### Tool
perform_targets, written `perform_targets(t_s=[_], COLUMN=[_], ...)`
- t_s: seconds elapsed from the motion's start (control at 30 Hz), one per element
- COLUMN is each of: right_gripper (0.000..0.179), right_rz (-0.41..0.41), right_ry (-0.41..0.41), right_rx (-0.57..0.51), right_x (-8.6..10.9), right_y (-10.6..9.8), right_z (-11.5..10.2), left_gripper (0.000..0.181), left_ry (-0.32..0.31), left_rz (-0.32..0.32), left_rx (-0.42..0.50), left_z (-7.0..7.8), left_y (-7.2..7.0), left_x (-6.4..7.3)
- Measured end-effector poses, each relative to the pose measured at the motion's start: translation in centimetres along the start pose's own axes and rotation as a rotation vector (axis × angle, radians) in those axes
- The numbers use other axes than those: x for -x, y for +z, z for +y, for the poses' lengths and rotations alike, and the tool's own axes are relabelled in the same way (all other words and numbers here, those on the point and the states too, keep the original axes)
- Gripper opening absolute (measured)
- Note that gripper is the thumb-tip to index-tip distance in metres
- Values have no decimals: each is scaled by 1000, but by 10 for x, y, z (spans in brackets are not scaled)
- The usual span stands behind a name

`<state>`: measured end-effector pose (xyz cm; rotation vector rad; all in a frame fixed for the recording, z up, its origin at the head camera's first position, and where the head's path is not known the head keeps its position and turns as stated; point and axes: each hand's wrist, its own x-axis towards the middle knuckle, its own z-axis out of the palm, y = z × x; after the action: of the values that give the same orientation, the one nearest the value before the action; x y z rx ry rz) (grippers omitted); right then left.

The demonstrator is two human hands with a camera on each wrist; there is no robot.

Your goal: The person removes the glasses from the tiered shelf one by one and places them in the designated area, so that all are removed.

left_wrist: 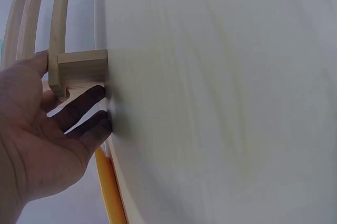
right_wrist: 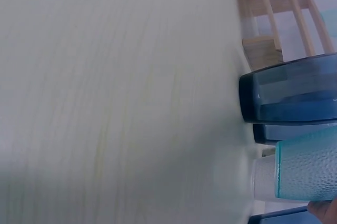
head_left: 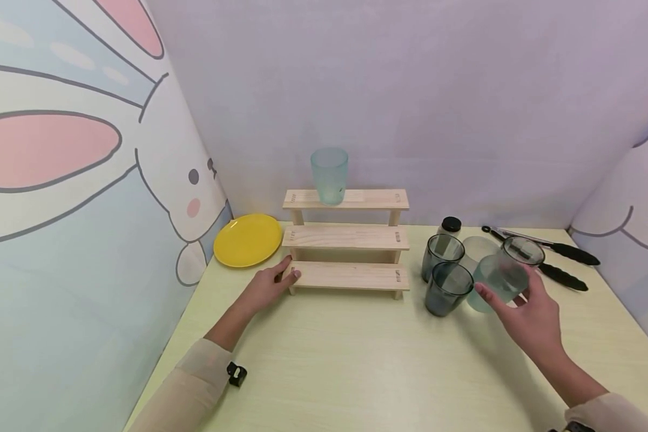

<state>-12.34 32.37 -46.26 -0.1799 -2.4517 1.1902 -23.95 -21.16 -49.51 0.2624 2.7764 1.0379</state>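
Note:
My left hand (head_left: 264, 288) grips the left end of the lowest step of a three-step wooden stand (head_left: 351, 276). Thumb and forefinger are at the board's end in the left wrist view, the other fingers beside the stand's leg (left_wrist: 84, 66). A textured pale teal cup (head_left: 491, 282) is in my right hand (head_left: 537, 318), thumb on its near side. The right wrist view shows this teal cup (right_wrist: 305, 166) with just a fingertip (right_wrist: 324, 211) at its side. Another pale teal cup (head_left: 329, 174) stands upright on the top step.
Two dark grey glasses (head_left: 448, 291) stand left of the held cup, with a third grey glass (head_left: 524, 252) behind it. Near them are a frosted cup (head_left: 477, 245), a black-capped bottle (head_left: 450, 225) and black-handled utensils (head_left: 572, 253). A yellow plate (head_left: 247, 240) is left of the stand.

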Motion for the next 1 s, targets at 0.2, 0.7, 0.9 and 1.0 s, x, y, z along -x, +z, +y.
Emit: perform_targets(t_s=[0.2,0.7,0.9,1.0], right_gripper=[77,84,87,86], right_rz=[-55,-165,-180,-175], right_ry=[-4,9,11,2], right_rx=[2,66,53,53], right_x=[1,5,6,6], right_y=[0,4,4,5], right_z=[7,17,19,19], left_gripper=[86,85,85,86], left_ry=[-8,-9,-2,-6], left_rz=[-6,-5,-6,-8], left_rx=[5,7,15,19], left_z=[1,1,1,2], left_y=[0,0,-1,-1], left_x=[0,1,1,1])
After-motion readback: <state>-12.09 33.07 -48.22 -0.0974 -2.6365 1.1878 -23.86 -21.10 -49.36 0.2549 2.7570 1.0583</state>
